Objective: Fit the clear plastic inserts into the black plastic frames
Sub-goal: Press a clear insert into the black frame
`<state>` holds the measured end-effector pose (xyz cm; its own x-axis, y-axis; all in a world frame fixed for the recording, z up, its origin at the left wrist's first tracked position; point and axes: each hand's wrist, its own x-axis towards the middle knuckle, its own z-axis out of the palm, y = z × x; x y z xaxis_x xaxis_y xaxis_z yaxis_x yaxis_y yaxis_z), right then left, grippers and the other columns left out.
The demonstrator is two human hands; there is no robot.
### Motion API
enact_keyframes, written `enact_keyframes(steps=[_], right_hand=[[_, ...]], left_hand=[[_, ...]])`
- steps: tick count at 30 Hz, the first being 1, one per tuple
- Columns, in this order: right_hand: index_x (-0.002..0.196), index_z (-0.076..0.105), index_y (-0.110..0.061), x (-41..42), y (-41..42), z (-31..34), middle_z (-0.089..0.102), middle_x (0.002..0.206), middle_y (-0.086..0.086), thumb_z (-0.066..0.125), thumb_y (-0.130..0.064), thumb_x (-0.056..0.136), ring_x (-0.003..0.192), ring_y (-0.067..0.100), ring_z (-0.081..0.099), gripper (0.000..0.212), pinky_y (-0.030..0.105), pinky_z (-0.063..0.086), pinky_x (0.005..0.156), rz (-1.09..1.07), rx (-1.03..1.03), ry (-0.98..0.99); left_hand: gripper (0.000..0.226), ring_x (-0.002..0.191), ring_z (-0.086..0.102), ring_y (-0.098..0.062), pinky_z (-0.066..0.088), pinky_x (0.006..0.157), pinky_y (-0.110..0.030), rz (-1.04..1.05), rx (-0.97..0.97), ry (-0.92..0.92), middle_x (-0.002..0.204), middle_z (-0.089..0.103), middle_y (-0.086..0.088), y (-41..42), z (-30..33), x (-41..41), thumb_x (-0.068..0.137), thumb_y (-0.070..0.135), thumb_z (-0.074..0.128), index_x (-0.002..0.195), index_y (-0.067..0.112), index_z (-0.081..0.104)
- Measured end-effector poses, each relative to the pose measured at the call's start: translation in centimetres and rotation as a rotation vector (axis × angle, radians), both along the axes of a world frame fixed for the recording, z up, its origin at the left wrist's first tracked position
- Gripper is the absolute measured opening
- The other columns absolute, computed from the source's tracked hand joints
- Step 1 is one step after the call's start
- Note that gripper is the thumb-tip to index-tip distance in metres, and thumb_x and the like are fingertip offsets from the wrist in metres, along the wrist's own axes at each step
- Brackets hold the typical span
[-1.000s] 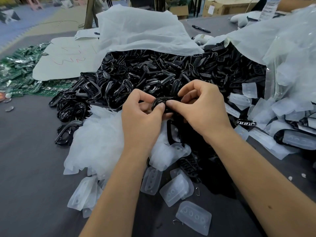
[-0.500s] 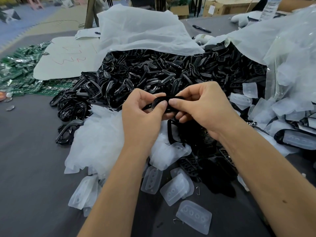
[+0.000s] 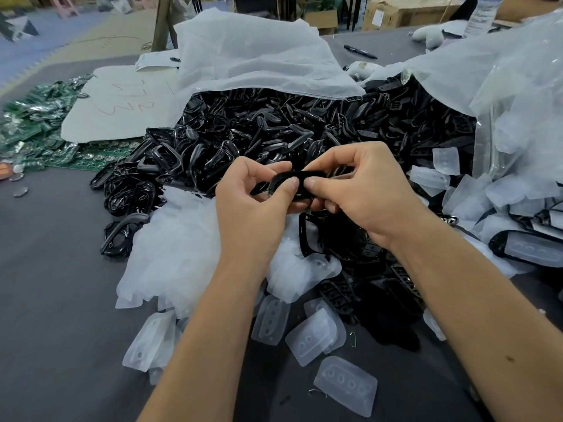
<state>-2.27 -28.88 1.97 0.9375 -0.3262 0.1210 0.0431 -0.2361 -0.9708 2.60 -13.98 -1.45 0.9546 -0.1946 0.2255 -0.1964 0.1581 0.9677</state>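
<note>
Your left hand (image 3: 253, 205) and right hand (image 3: 359, 190) both pinch one black plastic frame (image 3: 292, 185), thumbs pressing its face, above the clear plastic inserts (image 3: 316, 333) near the desk's (image 3: 54, 300) front edge.

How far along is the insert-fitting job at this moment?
Done: at least one fitted frame lies at right. In hand: left hand and right hand pinch one black frame. Left: a big heap of black frames and loose clear inserts.
</note>
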Motion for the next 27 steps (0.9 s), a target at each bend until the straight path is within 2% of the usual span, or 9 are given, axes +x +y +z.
enact_keyframes(steps=[4,7,10,14,19,22,24,27], right_hand=[[0.095,0.075,-0.008,0.0,0.1,0.0,0.069,0.059,0.008,0.075,0.002,0.090,0.047,0.013,0.063,0.011,0.022,0.051,0.050,0.007,0.000,-0.014],[0.105,0.069,-0.010,0.2,0.4,0.1,0.072,0.079,0.009,0.078,-0.006,0.092,0.048,0.016,0.064,0.016,0.023,0.048,0.046,-0.021,-0.041,-0.045],[0.100,0.065,-0.016,0.2,0.2,0.2,0.070,0.083,0.005,0.082,-0.024,0.090,0.053,0.012,0.065,0.021,0.021,0.047,0.048,-0.047,-0.222,-0.041],[0.076,0.072,-0.025,-0.3,-0.3,1.4,0.071,0.071,-0.007,0.088,-0.033,0.082,0.057,0.000,0.061,0.019,0.013,0.044,0.057,0.241,-0.593,0.051],[0.079,0.073,-0.033,-0.8,0.7,2.0,0.072,0.078,-0.009,0.093,-0.039,0.070,0.070,0.005,0.067,0.022,0.026,0.058,0.066,0.571,-0.738,0.328],[0.083,0.070,-0.039,-0.8,0.8,1.9,0.068,0.077,-0.009,0.093,-0.041,0.064,0.068,0.006,0.064,0.030,0.027,0.056,0.061,0.591,-0.832,0.394],[0.080,0.071,-0.039,-0.9,0.8,1.9,0.067,0.073,-0.012,0.090,-0.033,0.066,0.067,0.003,0.063,0.025,0.025,0.055,0.059,0.574,-0.856,0.390],[0.074,0.073,-0.036,-1.0,0.3,2.0,0.069,0.077,-0.014,0.088,-0.029,0.074,0.072,0.004,0.064,0.017,0.028,0.057,0.067,0.583,-0.828,0.350]], left_hand=[[0.025,0.071,0.078,-0.027,0.063,0.063,-0.031,0.041,0.004,-0.034,0.108,0.078,-0.003,0.0,0.2,0.0,0.088,-0.006,0.076,0.088,0.007,0.054],[0.025,0.067,0.077,-0.022,0.061,0.063,-0.029,0.090,-0.010,-0.066,0.109,0.078,-0.004,0.0,0.5,0.0,0.089,-0.005,0.076,0.089,0.008,0.054],[0.026,0.064,0.076,-0.022,0.061,0.062,-0.029,0.146,-0.046,-0.077,0.111,0.078,-0.003,0.1,0.7,0.0,0.091,-0.006,0.074,0.090,0.007,0.052],[0.027,0.062,0.075,-0.020,0.061,0.060,-0.029,0.186,-0.059,-0.096,0.112,0.077,-0.003,0.3,1.0,0.2,0.091,-0.006,0.073,0.090,0.009,0.051],[0.030,0.065,0.078,-0.029,0.062,0.061,-0.032,0.210,-0.091,-0.098,0.113,0.076,-0.006,0.3,1.0,0.4,0.092,-0.007,0.071,0.089,0.012,0.048],[0.030,0.066,0.078,-0.029,0.062,0.062,-0.032,0.189,-0.083,-0.093,0.113,0.075,-0.006,0.3,0.8,0.5,0.093,-0.007,0.071,0.089,0.012,0.047],[0.031,0.064,0.077,-0.029,0.061,0.061,-0.032,0.164,-0.063,-0.093,0.112,0.075,-0.006,0.2,0.7,0.5,0.092,-0.007,0.071,0.088,0.013,0.048],[0.028,0.064,0.077,-0.029,0.062,0.062,-0.035,0.143,-0.026,-0.098,0.111,0.076,-0.006,0.1,0.6,0.5,0.091,-0.006,0.073,0.089,0.011,0.050]])
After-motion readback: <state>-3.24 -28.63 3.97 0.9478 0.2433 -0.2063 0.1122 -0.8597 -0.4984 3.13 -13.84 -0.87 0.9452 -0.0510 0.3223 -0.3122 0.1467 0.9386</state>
